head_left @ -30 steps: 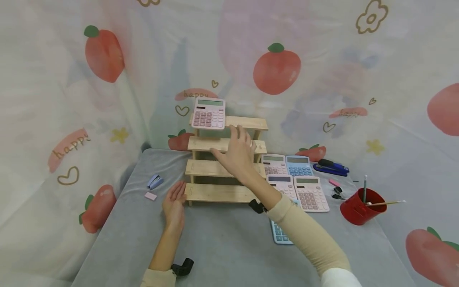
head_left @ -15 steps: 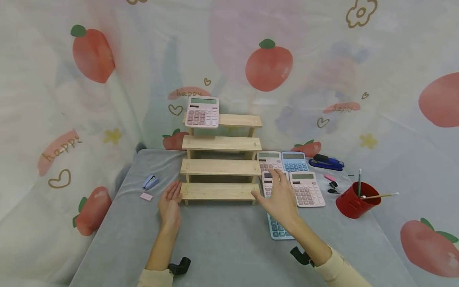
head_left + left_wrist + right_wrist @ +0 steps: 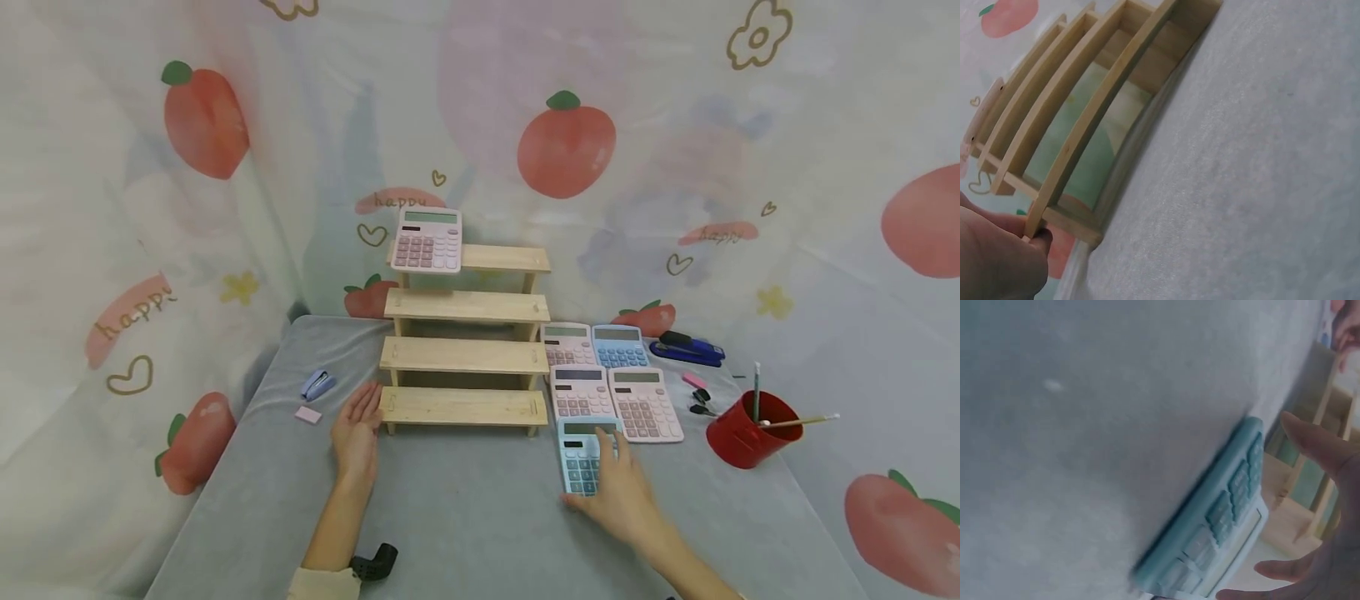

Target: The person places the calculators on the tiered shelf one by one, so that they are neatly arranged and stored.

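Note:
My left hand (image 3: 357, 437) is at the left end of the lowest board of a stepped wooden display stand (image 3: 463, 407). In the left wrist view, the thumb and fingers of that hand (image 3: 1004, 250) pinch the board's corner. A pink calculator (image 3: 427, 242) leans at the left of the top step. My right hand (image 3: 626, 500) reaches over a blue calculator (image 3: 581, 467) lying on the table, thumb by its near edge and fingers over its upper right part. The right wrist view shows the thumb (image 3: 1313, 440) spread apart from the blue calculator (image 3: 1210, 525).
Behind the near calculator lie several more: pink ones (image 3: 647, 408) and another blue one (image 3: 618, 346). At the right are a dark blue stapler (image 3: 686, 348), black clips (image 3: 701, 402) and a red pencil cup (image 3: 738, 437). A small stapler (image 3: 318, 384) and eraser (image 3: 307, 414) lie left.
My right hand has moved from the upper steps, down and right, to the near blue calculator. The left hand stays at the lowest board's end.

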`<action>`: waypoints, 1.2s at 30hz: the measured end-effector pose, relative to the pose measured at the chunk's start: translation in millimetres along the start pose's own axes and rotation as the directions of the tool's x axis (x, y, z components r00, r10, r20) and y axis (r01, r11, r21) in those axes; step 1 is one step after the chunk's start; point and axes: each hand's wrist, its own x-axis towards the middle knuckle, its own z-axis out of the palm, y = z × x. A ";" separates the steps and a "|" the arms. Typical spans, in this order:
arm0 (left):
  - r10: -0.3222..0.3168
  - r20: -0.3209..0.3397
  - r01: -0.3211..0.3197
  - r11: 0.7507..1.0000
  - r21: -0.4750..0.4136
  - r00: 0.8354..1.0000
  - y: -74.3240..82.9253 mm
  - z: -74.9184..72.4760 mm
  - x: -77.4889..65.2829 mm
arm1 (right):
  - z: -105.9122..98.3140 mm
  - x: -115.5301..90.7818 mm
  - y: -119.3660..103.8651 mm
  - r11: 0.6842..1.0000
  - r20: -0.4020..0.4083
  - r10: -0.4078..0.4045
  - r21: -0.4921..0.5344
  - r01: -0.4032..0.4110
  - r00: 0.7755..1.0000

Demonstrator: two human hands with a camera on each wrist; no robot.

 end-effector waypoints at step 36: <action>0.011 -0.026 -0.011 1.000 0.013 1.000 -1.5 1.1 -0.2 | -68.1 17.4 -44.5 0.979 -0.214 -0.120 0.134 0.151 0.969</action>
